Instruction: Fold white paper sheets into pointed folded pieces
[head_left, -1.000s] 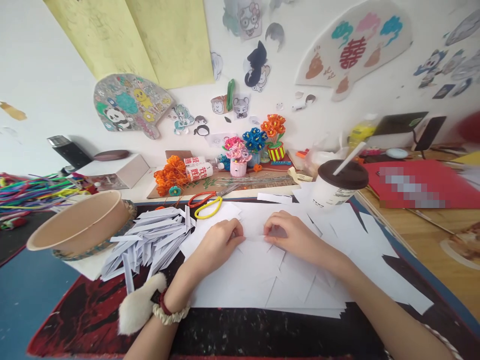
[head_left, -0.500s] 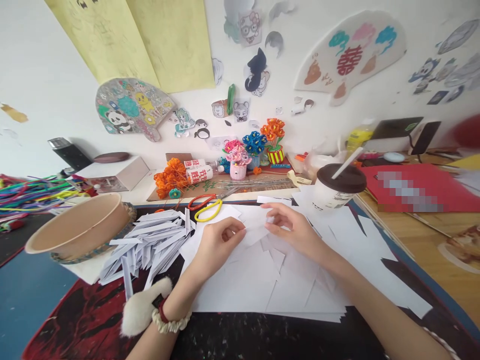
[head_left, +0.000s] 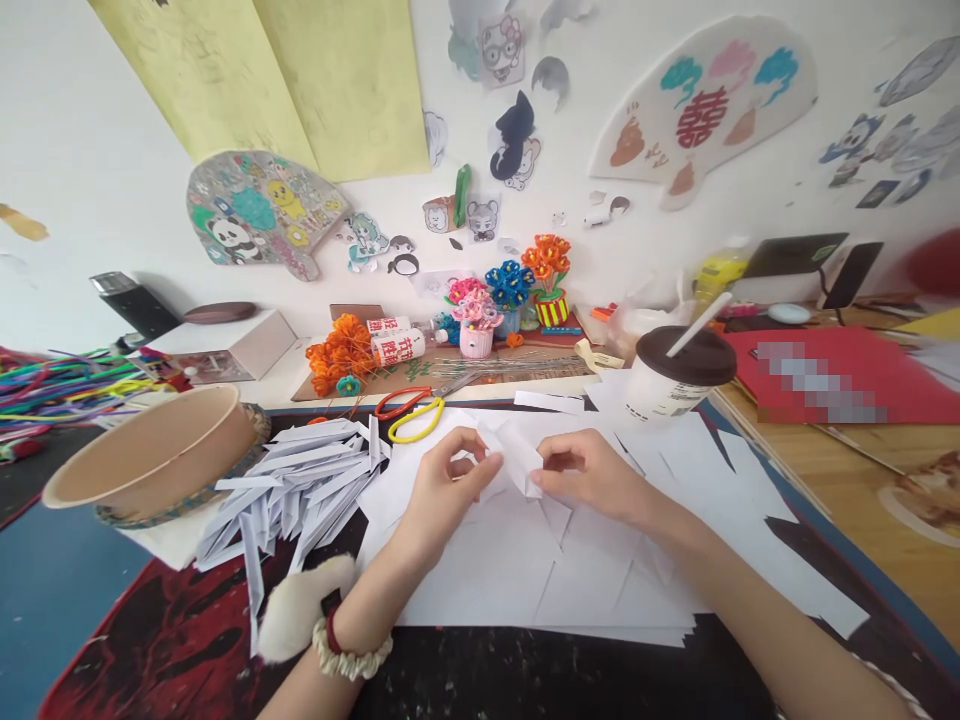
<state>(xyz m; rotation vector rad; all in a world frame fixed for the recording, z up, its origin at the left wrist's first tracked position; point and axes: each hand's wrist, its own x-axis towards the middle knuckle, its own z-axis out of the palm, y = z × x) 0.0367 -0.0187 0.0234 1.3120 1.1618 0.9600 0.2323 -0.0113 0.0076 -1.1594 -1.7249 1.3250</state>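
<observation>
Paper [head_left: 516, 456] is pinched at one end by the left hand [head_left: 455, 482] and at the other by the right hand [head_left: 583, 472], thumb against fingers on each, and is held tilted above white sheets [head_left: 480, 580] spread on the table [head_left: 480, 672]. Folded strips [head_left: 300, 480] are heaped beside the sheets, between them and a bowl [head_left: 154, 450], with scissors [head_left: 417, 418] laid just behind.
</observation>
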